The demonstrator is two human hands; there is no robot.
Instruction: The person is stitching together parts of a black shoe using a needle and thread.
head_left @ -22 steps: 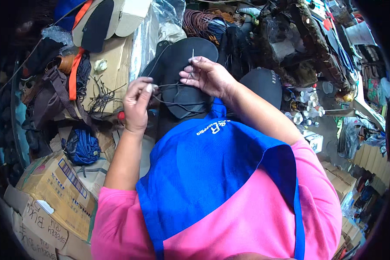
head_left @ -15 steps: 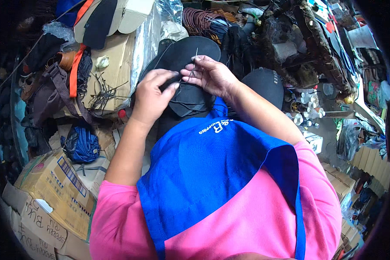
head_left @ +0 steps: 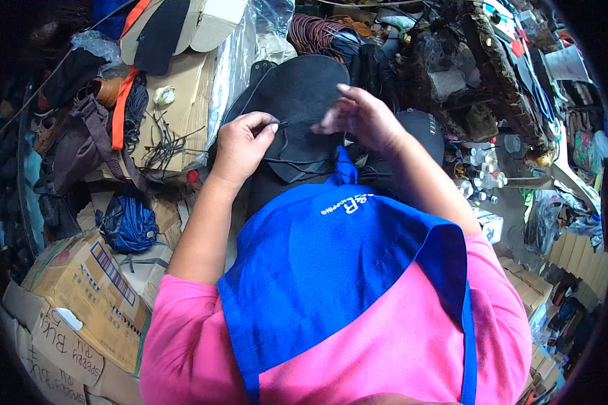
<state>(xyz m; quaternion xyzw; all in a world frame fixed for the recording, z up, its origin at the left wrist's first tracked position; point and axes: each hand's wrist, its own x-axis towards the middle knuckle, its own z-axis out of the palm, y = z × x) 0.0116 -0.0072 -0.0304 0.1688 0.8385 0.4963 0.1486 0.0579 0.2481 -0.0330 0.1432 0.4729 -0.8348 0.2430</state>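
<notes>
A large black piece with a rounded top edge (head_left: pixel 300 77) lies across my lap, and thin black thread (head_left: pixel 285 142) runs loosely over it. My left hand (head_left: pixel 246 145) is closed, thumb and forefinger pinching a short dark end of the thread above the black piece. To the right, my right hand (head_left: pixel 368 118) is lifted over the piece's edge. Its fingers are smeared by motion, so whether they hold anything does not show. A second dark rounded piece with a row of metal eyelets (head_left: pixel 422 128) sits beyond my right wrist.
Flat cardboard (head_left: pixel 182 101) with black cord scraps lies at the left, beside an orange strap (head_left: pixel 123 111) and a dark bag (head_left: pixel 81 145). A cardboard box (head_left: pixel 91 293) stands lower left. Small white-capped bottles (head_left: pixel 479 169) cluster at the right. Reddish-brown cord (head_left: pixel 321 37) is coiled behind.
My right hand, which held a thin needle upright close to my left hand, has swung away to the right and blurred. My left hand stays nearly in place, still pinching.
</notes>
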